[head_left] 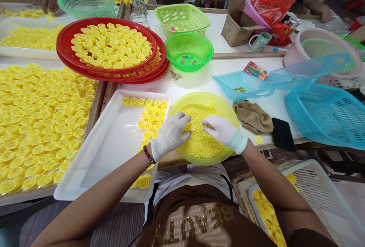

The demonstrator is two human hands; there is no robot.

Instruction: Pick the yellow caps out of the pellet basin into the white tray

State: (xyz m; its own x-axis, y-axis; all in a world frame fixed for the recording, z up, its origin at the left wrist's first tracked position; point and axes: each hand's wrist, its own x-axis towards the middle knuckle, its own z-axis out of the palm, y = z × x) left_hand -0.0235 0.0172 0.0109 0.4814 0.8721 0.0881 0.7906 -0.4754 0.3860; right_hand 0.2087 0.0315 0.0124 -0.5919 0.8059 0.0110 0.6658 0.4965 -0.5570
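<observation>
We sit at a white counter (196, 81), both hands gloved in white and held over a yellow bowl (229, 111). Our left grip (172, 133) is clamped on a small yellow cup (189, 126), caught between forefinger and thumb above the left part of the bowl; we cannot tell whether anything lies inside it. Our right grip (220, 127) hangs over the right part of the same bowl, fingers curled toward the cup but apart from it. We cannot tell whether its fingertips meet or hold anything. Below both hands we see a heap of yellow pellets (203, 145) covering the bottom of the bowl. A dark bead bracelet (148, 154) circles our left wrist.

Just left of the bowl we have a white tray (111, 140); more yellow cups (151, 118) stand in rows along its right side, and our left forearm hides part of it. Beyond the tray we see stacked red trays (64, 45), the top one filled with cups. A bright green bowl (171, 52) stands beyond our yellow one. To our right lie a brown cloth (253, 116), a black flat object (283, 135) touching or just beside it, and a blue basket (336, 117). At the far left a co-worker's hands (48, 0) rest near loose yellow pieces.
</observation>
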